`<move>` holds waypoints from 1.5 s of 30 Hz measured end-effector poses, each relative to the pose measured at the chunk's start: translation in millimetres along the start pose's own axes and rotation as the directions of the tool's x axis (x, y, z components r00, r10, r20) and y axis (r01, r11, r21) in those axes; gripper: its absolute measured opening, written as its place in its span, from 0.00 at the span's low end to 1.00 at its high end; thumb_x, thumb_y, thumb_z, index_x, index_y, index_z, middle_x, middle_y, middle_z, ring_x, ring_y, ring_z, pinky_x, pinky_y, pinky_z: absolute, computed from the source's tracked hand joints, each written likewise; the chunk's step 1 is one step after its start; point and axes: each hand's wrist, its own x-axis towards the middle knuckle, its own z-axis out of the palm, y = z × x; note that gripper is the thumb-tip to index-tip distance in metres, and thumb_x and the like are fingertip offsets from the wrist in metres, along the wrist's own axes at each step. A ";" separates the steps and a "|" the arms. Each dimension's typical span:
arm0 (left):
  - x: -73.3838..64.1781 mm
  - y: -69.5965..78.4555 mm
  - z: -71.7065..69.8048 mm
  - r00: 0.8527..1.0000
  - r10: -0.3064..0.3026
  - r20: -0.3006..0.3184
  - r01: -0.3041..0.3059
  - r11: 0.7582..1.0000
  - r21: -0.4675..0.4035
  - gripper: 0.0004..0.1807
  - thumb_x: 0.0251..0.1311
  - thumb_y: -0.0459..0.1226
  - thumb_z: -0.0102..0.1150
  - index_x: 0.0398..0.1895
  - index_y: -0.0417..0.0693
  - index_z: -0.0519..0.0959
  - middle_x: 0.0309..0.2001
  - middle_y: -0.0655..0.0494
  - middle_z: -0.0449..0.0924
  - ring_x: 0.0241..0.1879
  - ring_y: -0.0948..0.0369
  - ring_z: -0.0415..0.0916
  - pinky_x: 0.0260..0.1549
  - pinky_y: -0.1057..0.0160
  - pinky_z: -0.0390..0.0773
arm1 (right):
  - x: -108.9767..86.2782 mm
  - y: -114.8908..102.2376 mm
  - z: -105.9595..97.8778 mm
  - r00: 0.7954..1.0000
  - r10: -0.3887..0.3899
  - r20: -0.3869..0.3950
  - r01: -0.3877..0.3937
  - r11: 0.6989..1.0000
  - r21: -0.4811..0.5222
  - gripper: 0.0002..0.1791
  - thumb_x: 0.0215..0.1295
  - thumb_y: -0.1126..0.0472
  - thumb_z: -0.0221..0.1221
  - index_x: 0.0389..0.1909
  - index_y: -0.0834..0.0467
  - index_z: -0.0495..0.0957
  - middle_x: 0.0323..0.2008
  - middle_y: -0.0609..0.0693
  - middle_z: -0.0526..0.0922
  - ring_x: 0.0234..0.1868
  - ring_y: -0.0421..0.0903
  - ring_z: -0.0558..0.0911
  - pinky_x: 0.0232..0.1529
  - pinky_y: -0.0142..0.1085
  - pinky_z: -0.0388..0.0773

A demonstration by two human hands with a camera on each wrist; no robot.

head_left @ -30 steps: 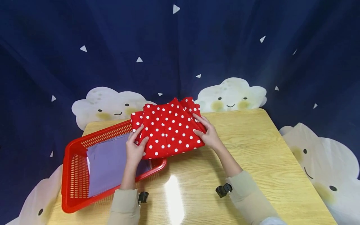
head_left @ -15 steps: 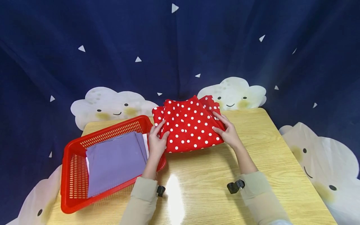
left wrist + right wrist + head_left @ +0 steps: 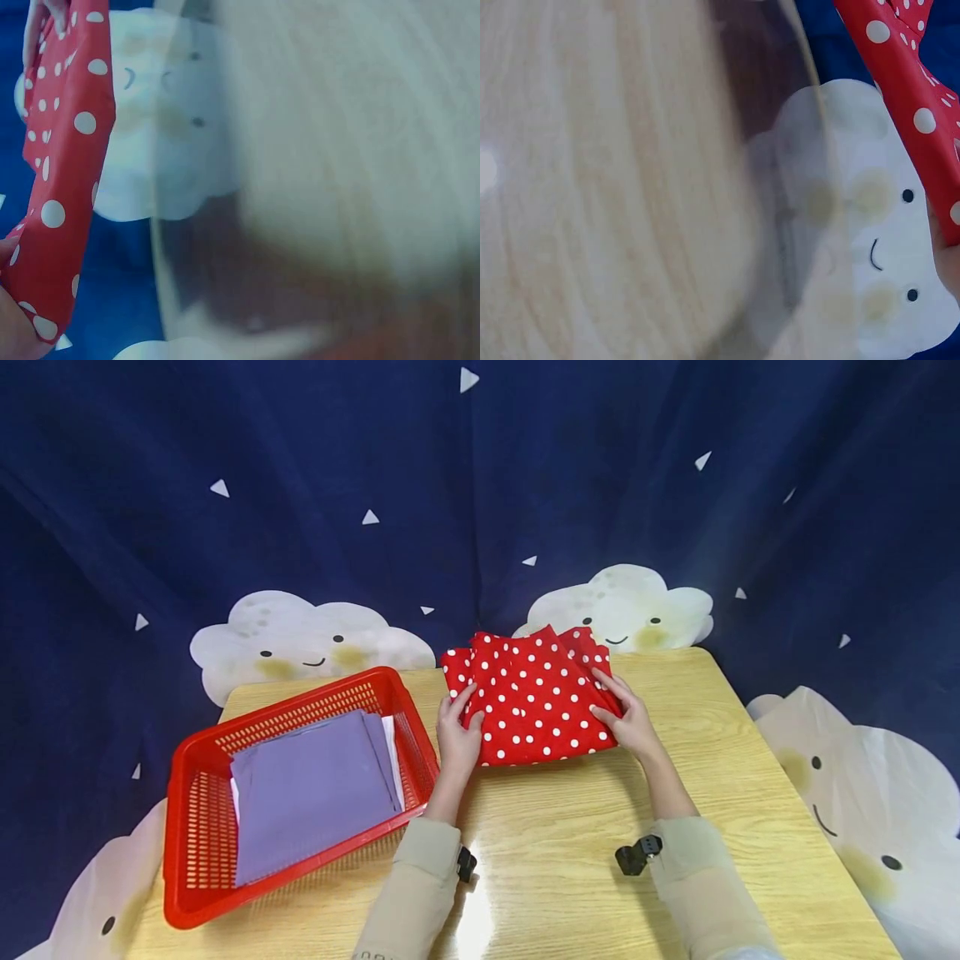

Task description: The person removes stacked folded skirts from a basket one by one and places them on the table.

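Note:
A folded red garment with white polka dots (image 3: 536,702) is held by both hands over the middle of the table. My left hand (image 3: 459,739) grips its left side, thumb in front and fingers toward the back. On the opposite side my right hand (image 3: 632,725) holds the edge the same way. Each wrist view shows the garment's smooth lower fold, with the table beneath: the red cloth (image 3: 71,180) runs down the left part of one, the dotted fabric (image 3: 911,105) down the right part of the other. Parts of the fingers are hidden behind the fabric.
A red plastic basket (image 3: 300,865) stands at the left of the table, holding a folded purple cloth (image 3: 315,785) with a white edge (image 3: 393,760) beside it. The wooden table (image 3: 735,793) extends to the right. Behind hangs a navy curtain (image 3: 450,460) with clouds.
Both hands have carried the polka-dot garment from over the basket's right end to the right, above the table. The basket and purple cloth have stayed put and are now uncovered.

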 end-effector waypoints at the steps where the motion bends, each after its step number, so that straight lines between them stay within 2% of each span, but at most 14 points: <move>1: -1.1 -2.3 3.1 1.000 0.001 -0.007 -0.001 1.000 0.010 0.24 0.53 0.24 0.58 0.55 0.49 0.76 0.51 0.44 0.69 0.55 0.50 0.67 0.49 0.53 0.74 | 1.3 7.5 -1.2 1.000 0.003 -0.002 -0.003 1.000 0.006 0.32 0.59 0.74 0.54 0.66 0.57 0.61 0.66 0.58 0.55 0.62 0.56 0.57 0.45 0.21 0.68; 6: -8.4 -19.1 17.0 0.999 -0.017 -0.040 0.021 0.996 0.083 0.25 0.52 0.23 0.57 0.55 0.49 0.76 0.51 0.44 0.69 0.54 0.49 0.69 0.51 0.52 0.72 | 6.0 39.3 -3.1 1.000 0.030 -0.002 -0.030 0.999 -0.035 0.33 0.60 0.72 0.55 0.66 0.51 0.62 0.66 0.54 0.55 0.63 0.52 0.57 0.48 0.23 0.67; 9: -10.7 -30.3 23.2 0.999 -0.017 -0.046 0.020 0.997 0.075 0.26 0.52 0.22 0.57 0.54 0.49 0.76 0.52 0.43 0.69 0.54 0.49 0.68 0.52 0.52 0.71 | 7.5 51.5 -2.6 0.999 0.035 -0.011 -0.036 0.998 -0.049 0.33 0.60 0.72 0.55 0.66 0.50 0.62 0.66 0.54 0.56 0.64 0.52 0.56 0.49 0.23 0.67; 11: -10.9 -38.0 26.1 0.999 -0.014 -0.038 0.015 0.999 0.048 0.26 0.52 0.22 0.56 0.55 0.49 0.76 0.52 0.44 0.69 0.54 0.49 0.68 0.52 0.52 0.71 | 8.4 58.0 -2.3 0.999 0.046 -0.023 -0.047 0.998 -0.049 0.33 0.59 0.73 0.55 0.66 0.51 0.62 0.66 0.54 0.56 0.64 0.52 0.56 0.50 0.27 0.69; 14: -9.7 -49.1 29.7 1.000 -0.007 -0.019 0.008 0.999 0.031 0.25 0.52 0.22 0.56 0.55 0.48 0.76 0.51 0.44 0.69 0.54 0.49 0.68 0.52 0.53 0.71 | 9.2 65.9 -1.1 0.997 0.066 -0.042 -0.068 0.996 -0.051 0.33 0.59 0.73 0.55 0.65 0.52 0.63 0.67 0.55 0.55 0.65 0.53 0.55 0.57 0.38 0.66; 17: -7.9 -58.5 32.9 1.000 -0.018 0.013 0.018 0.999 0.038 0.25 0.53 0.23 0.56 0.55 0.49 0.75 0.52 0.45 0.69 0.55 0.50 0.67 0.52 0.54 0.72 | 8.9 72.7 0.2 0.995 0.087 -0.058 -0.089 0.995 -0.045 0.32 0.59 0.74 0.54 0.65 0.53 0.63 0.67 0.58 0.54 0.66 0.55 0.53 0.62 0.48 0.59; 21: -5.2 -66.6 38.4 0.998 -0.035 0.053 0.032 0.998 0.048 0.25 0.54 0.23 0.55 0.56 0.49 0.75 0.52 0.45 0.69 0.55 0.51 0.67 0.52 0.55 0.72 | 7.0 81.5 0.3 0.982 0.168 -0.083 -0.170 0.985 -0.017 0.33 0.60 0.75 0.52 0.66 0.52 0.62 0.69 0.56 0.51 0.68 0.55 0.50 0.63 0.51 0.57; 24: -3.8 -70.3 42.7 0.995 -0.054 0.079 0.050 0.997 0.054 0.25 0.54 0.23 0.55 0.57 0.49 0.74 0.52 0.46 0.68 0.56 0.51 0.66 0.52 0.55 0.72 | 6.5 87.3 -1.3 0.972 0.206 -0.111 -0.209 0.978 -0.009 0.33 0.60 0.75 0.52 0.66 0.51 0.61 0.69 0.56 0.51 0.68 0.55 0.50 0.63 0.50 0.57; 31: 0.5 -74.4 50.1 0.989 -0.095 0.109 0.085 0.992 0.088 0.26 0.56 0.25 0.55 0.59 0.49 0.72 0.55 0.46 0.67 0.57 0.52 0.65 0.52 0.56 0.72 | 12.6 93.8 -4.2 0.974 0.185 -0.131 -0.195 0.978 -0.068 0.33 0.60 0.75 0.51 0.66 0.53 0.61 0.68 0.59 0.52 0.68 0.57 0.50 0.64 0.50 0.54; 37: 5.8 -72.9 54.9 0.982 -0.116 0.150 0.099 0.988 0.117 0.26 0.57 0.27 0.55 0.61 0.48 0.70 0.56 0.45 0.65 0.58 0.52 0.64 0.52 0.56 0.71 | 19.1 95.2 -8.1 0.950 0.265 -0.163 -0.279 0.957 -0.074 0.33 0.61 0.74 0.51 0.67 0.51 0.60 0.69 0.58 0.51 0.68 0.57 0.49 0.65 0.51 0.52; 42: 10.1 -71.3 57.7 0.969 -0.181 0.167 0.152 0.973 0.173 0.29 0.57 0.30 0.56 0.64 0.50 0.66 0.57 0.45 0.65 0.58 0.52 0.64 0.52 0.56 0.71 | 20.5 95.3 -11.6 0.928 0.340 -0.156 -0.351 0.935 -0.048 0.34 0.62 0.73 0.50 0.68 0.50 0.57 0.70 0.57 0.47 0.69 0.57 0.47 0.64 0.51 0.54; 45: 11.5 -70.4 58.9 0.962 -0.210 0.172 0.171 0.961 0.215 0.29 0.57 0.31 0.57 0.64 0.50 0.65 0.56 0.44 0.65 0.57 0.51 0.65 0.53 0.56 0.71 | 20.1 95.3 -14.4 0.918 0.370 -0.140 -0.382 0.922 -0.068 0.34 0.64 0.71 0.49 0.69 0.50 0.54 0.70 0.58 0.46 0.69 0.58 0.47 0.63 0.52 0.56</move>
